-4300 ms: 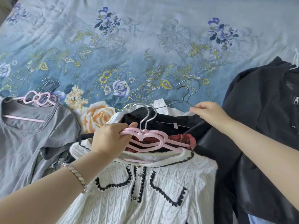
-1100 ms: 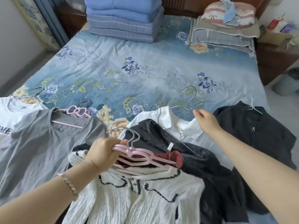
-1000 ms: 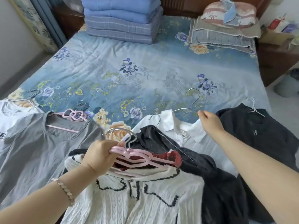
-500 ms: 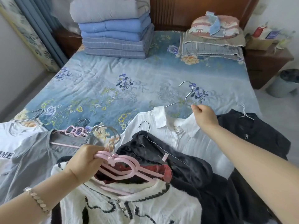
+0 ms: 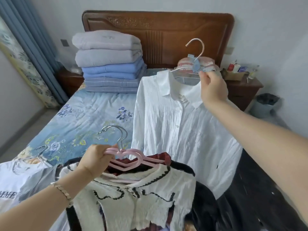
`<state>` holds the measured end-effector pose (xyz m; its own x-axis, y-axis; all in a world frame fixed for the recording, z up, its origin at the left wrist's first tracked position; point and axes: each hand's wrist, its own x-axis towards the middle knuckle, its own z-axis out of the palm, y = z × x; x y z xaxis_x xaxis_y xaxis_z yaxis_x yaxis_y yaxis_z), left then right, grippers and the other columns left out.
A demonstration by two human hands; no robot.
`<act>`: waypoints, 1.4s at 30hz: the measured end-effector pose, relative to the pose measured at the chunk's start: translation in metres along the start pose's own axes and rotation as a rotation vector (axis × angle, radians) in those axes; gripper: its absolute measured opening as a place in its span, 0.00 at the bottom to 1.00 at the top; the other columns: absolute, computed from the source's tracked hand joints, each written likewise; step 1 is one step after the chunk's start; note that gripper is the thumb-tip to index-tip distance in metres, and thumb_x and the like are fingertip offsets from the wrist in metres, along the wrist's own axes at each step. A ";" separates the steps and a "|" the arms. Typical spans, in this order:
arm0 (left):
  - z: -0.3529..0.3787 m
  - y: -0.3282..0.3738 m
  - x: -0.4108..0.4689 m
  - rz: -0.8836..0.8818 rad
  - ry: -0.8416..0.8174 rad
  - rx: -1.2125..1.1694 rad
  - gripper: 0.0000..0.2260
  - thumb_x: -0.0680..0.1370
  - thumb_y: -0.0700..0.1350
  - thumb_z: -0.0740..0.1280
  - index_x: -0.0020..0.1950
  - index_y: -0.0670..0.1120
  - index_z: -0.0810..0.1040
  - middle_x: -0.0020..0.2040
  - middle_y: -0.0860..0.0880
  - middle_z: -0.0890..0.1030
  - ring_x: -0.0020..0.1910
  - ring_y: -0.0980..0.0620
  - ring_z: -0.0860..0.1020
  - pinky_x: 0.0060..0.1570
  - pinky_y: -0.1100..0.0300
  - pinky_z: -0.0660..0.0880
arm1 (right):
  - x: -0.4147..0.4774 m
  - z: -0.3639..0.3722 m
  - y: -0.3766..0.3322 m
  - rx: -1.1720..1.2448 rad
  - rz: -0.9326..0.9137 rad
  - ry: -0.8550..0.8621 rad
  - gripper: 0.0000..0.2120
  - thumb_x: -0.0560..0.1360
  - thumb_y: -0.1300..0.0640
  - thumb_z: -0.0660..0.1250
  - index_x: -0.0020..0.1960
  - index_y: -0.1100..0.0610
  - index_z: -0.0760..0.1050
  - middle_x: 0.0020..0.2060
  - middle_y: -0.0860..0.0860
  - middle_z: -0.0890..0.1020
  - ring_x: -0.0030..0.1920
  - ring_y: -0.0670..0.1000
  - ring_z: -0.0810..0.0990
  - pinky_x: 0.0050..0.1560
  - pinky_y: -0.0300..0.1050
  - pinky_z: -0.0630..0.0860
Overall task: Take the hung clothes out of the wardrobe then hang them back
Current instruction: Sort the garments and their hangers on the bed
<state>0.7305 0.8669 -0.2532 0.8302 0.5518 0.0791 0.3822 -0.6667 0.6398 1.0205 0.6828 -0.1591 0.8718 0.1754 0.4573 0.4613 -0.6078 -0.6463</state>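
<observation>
Folded quilts point(image 5: 108, 64) (grey over blue) sit stacked on the bed point(image 5: 93, 114) before the headboard point(image 5: 166, 27).

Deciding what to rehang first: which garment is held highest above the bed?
The white button-up shirt, on a wire hanger in the right hand; the cream cardigan hangs lower.

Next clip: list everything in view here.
wire hanger: one, metal, held up at upper right.
white shirt: one, white, hanging on the wire hanger.
pink hangers: at least two, pink, bottom centre.
knit cardigan: one, white with black trim, below the pink hangers.
black garments: count unclear, black, lower right.
T-shirt: one, white, lower left.
headboard: one, brown, far wall.
folded quilts: one stack, grey and blue, by the headboard.
bedspread: one, blue floral, centre left.
left hand: grips the pink hangers.
right hand: holds the wire hanger.
</observation>
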 end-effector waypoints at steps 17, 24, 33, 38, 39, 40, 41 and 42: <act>-0.140 0.063 -0.055 0.125 0.225 -0.017 0.13 0.74 0.41 0.58 0.41 0.49 0.82 0.30 0.47 0.79 0.23 0.52 0.67 0.26 0.59 0.63 | -0.106 -0.107 -0.173 0.369 -0.190 -0.455 0.14 0.79 0.52 0.60 0.36 0.50 0.74 0.17 0.41 0.68 0.20 0.39 0.66 0.24 0.29 0.61; -0.181 0.073 -0.087 0.206 0.429 -0.013 0.15 0.73 0.44 0.54 0.40 0.40 0.78 0.30 0.48 0.74 0.30 0.48 0.69 0.28 0.59 0.62 | -0.187 -0.121 -0.199 0.307 -0.312 -0.674 0.17 0.78 0.49 0.60 0.42 0.61 0.78 0.30 0.45 0.70 0.29 0.37 0.69 0.35 0.31 0.64; -0.216 0.072 -0.154 0.368 0.427 -0.145 0.10 0.68 0.42 0.53 0.33 0.56 0.67 0.27 0.53 0.71 0.25 0.55 0.66 0.26 0.60 0.60 | -0.243 -0.162 -0.254 -0.016 -0.394 -0.789 0.57 0.40 0.16 0.52 0.50 0.60 0.72 0.37 0.46 0.71 0.33 0.45 0.67 0.29 0.27 0.65; -0.226 0.073 -0.185 0.292 0.385 -0.083 0.13 0.75 0.38 0.55 0.54 0.50 0.73 0.43 0.50 0.79 0.29 0.52 0.70 0.27 0.60 0.63 | -0.287 -0.177 -0.267 0.019 -0.396 -0.938 0.28 0.62 0.38 0.75 0.52 0.52 0.70 0.37 0.41 0.71 0.35 0.40 0.70 0.35 0.34 0.63; -0.227 0.072 -0.189 0.269 0.372 -0.063 0.14 0.76 0.37 0.55 0.56 0.49 0.73 0.46 0.50 0.78 0.29 0.53 0.70 0.27 0.60 0.63 | -0.294 -0.179 -0.268 0.023 -0.411 -0.931 0.22 0.65 0.45 0.76 0.52 0.51 0.69 0.38 0.41 0.71 0.36 0.40 0.70 0.35 0.34 0.64; -0.228 0.073 -0.194 0.251 0.365 -0.049 0.13 0.76 0.38 0.55 0.56 0.50 0.74 0.46 0.51 0.77 0.30 0.54 0.70 0.28 0.60 0.62 | -0.299 -0.181 -0.269 0.016 -0.429 -0.913 0.18 0.67 0.50 0.75 0.50 0.50 0.69 0.39 0.41 0.72 0.37 0.40 0.70 0.36 0.34 0.65; -0.228 0.074 -0.198 0.241 0.359 -0.042 0.12 0.76 0.38 0.56 0.54 0.51 0.74 0.43 0.52 0.77 0.29 0.54 0.69 0.29 0.59 0.61 | -0.303 -0.183 -0.271 0.008 -0.441 -0.892 0.15 0.69 0.54 0.73 0.48 0.50 0.69 0.39 0.42 0.72 0.37 0.40 0.70 0.37 0.34 0.66; -0.228 0.075 -0.201 0.233 0.344 -0.041 0.11 0.76 0.39 0.56 0.50 0.51 0.74 0.37 0.53 0.75 0.28 0.54 0.68 0.29 0.59 0.60 | -0.305 -0.184 -0.272 -0.013 -0.448 -0.870 0.12 0.70 0.55 0.71 0.46 0.49 0.68 0.39 0.42 0.72 0.37 0.41 0.70 0.38 0.36 0.66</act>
<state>0.4999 0.8203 -0.0470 0.7059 0.5286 0.4715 0.1780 -0.7767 0.6042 0.5985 0.6521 -0.0106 0.4356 0.8990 0.0457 0.7822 -0.3529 -0.5134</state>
